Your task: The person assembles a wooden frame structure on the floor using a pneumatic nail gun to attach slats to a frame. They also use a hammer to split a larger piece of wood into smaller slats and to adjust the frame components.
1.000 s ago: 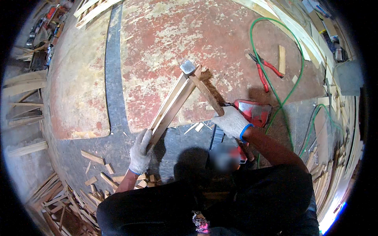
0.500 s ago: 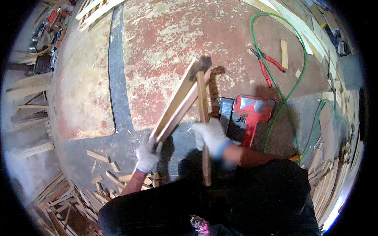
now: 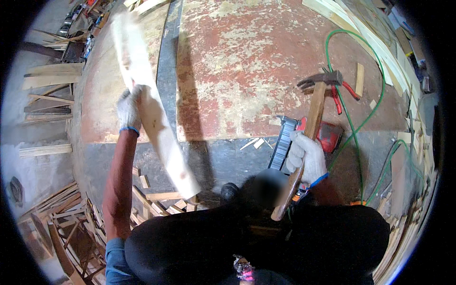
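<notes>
Head view: what did each hand have?

Left hand [image 3: 129,110], gloved, pinched 1 pale wooden board [image 3: 154,111] by its left edge, raised over the floor [image 3: 232,164]. Right hand [image 3: 308,154], gloved, wrapped round the claw hammer [image 3: 315,111] by its handle.

Failure modes?

1-edge grip could've let the board twist. A low swing could've clipped the red nail gun [image 3: 331,137] or snagged the green hose [image 3: 383,80].

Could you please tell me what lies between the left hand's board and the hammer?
In the head view, between board and hammer lie a worn reddish panel, grey floor, small wood scraps and a ribbed grey tool part.
</notes>
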The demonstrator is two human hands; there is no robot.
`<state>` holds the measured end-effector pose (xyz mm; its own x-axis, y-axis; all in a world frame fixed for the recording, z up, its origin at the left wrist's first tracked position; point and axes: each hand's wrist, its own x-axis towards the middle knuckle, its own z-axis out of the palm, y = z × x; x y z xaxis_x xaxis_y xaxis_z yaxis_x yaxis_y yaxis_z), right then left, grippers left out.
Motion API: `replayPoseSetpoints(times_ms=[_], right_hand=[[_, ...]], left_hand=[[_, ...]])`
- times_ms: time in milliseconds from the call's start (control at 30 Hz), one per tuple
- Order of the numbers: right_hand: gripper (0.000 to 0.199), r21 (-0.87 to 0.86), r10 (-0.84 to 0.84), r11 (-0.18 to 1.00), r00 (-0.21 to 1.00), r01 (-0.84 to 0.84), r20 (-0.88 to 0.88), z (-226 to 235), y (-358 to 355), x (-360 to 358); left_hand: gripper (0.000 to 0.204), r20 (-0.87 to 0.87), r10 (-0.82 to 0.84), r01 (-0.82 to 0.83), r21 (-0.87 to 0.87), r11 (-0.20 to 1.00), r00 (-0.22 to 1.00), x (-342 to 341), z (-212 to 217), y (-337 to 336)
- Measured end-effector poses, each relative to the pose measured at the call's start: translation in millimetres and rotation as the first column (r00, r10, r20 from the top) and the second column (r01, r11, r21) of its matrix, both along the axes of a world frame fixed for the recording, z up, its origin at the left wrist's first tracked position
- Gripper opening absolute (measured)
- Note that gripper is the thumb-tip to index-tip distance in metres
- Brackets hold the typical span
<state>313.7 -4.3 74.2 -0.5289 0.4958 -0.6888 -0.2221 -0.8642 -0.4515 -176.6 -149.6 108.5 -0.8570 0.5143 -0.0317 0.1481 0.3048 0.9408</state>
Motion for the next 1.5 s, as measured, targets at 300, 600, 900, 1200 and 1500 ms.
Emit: replayPoseSetpoints(times_ms=[300, 600, 900, 1200, 1500], right_hand=[[0.009, -0.039, 0.048, 0.998, 0.993, -0.044, 0.105, -5.1, -14.7, 11.7], [0.011, 0.074, 0.257, 0.96, 0.956, -0.269, 0.142, -10.4, -2.3, 18.5], [0.024, 0.309, 0.443, 0.787, 0.837, -0.534, 0.32, -23.2, 8.8, -10.2], [0.016, 0.308, 0.386, 0.755, 0.772, -0.579, 0.504, -48.1, 25.7, -46.4], [0.009, 0.338, 0.37, 0.724, 0.753, -0.601, 0.545, -10.9, 55.5, -22.1]], left_hand=[[0.033, 0.394, 0.053, 0.047, -0.24, 0.97, 0.918, 41.1, -77.2, -44.7], [0.034, -0.347, -0.675, -0.124, -0.926, 0.357, 0.651, 90.8, -64.4, -30.4], [0.024, -0.512, -0.766, -0.186, -0.858, 0.479, 0.388, 68.1, -66.8, -10.5], [0.02, -0.445, -0.739, 0.184, -0.781, 0.597, 0.506, 32.0, -86.4, -16.5], [0.026, -0.405, -0.699, 0.355, -0.647, 0.674, 0.589, 163.8, -95.7, 9.2]])
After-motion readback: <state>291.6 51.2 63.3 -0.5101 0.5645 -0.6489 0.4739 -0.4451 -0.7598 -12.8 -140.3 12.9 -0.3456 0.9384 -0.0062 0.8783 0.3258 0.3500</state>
